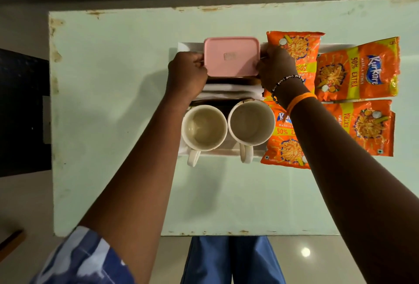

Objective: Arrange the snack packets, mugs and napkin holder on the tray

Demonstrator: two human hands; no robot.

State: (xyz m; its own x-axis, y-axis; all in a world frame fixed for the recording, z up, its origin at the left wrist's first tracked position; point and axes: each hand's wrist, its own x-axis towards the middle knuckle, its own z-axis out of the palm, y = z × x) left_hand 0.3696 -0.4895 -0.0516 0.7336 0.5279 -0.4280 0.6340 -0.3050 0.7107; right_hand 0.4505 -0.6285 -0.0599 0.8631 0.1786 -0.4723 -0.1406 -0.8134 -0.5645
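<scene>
The pale green tabletop [113, 125] carries a white tray [229, 152], mostly hidden under its load, so the task looks close to finished. Four orange snack packets [360, 70] lie in a block at the tray's right side; whether the outer two rest fully on the tray I cannot tell. A pink lidded box [231, 55] sits at the far end of the tray, gripped from both sides: the left hand [187, 72] curls around its left edge and the right hand [275, 66] around its right edge. Just behind the box toward the person stands the napkin holder [229, 89] with white napkins, and nearest the person two empty cream mugs [205, 127] stand side by side, handles pointing over the tray's near rim. What seems left is settling the box squarely and perhaps nudging the packets inward
</scene>
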